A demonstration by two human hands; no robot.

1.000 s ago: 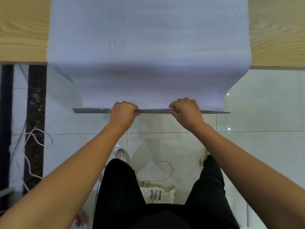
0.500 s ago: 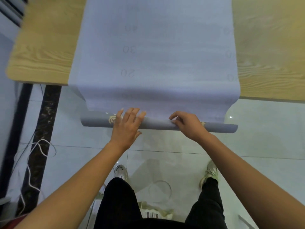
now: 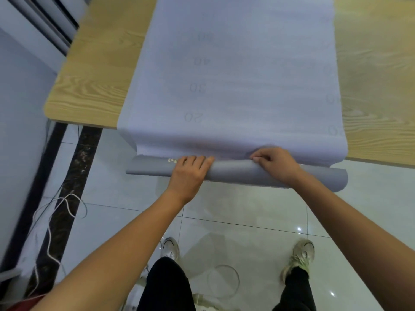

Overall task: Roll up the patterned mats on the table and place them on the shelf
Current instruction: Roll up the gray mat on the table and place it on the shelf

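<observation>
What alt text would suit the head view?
The left hand and right hand grip the rolled near end of a lilac mat, just off the edge of a wooden table. The rest of it lies flat on the table, showing faint printed numbers. Below are a tiled floor and the person's shoes.

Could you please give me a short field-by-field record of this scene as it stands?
mat: lilac, flat on the table, faint printed numbers showing, near end hanging over the edge
roll: the mat's near end wound into a tube, just below the table edge
left hand: fingers curved over the roll's top
right hand: pinches the roll's top
floor: tiled, beneath the roll
progress: rolling begun, most of the mat flat
</observation>
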